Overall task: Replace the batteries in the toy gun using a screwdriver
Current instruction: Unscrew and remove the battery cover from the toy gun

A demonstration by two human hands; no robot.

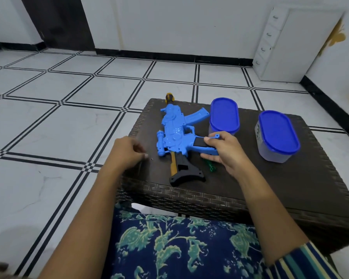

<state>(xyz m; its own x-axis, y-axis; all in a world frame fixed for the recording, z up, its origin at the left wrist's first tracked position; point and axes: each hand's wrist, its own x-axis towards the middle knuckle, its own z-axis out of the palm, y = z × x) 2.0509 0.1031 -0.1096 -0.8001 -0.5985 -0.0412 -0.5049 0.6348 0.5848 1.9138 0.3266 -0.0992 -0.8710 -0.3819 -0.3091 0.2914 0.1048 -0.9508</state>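
Head view. A blue toy gun (172, 130) lies flat on a dark woven table (270, 190), its yellow-tipped muzzle toward the far edge and its black-and-yellow stock (181, 172) toward the near edge. The right hand (225, 153) is closed around the gun's grip (205, 147), thumb on the black panel at the top of the grip and fingers curled beneath it; a small blue cover piece (215, 136) sits against the top of this hand. The left hand (127, 153) rests at the left edge of the table, fingers drawn together with the tips pinched; whether they hold anything cannot be told. A tiny dark speck (152, 158), possibly a screw, lies on the table just right of those fingertips. A green-handled screwdriver (210, 165) lies on the table, partly hidden under the right hand. Two clear containers with blue lids (224, 114) (277, 131) stand to the right of the gun, the nearer one well apart from it.
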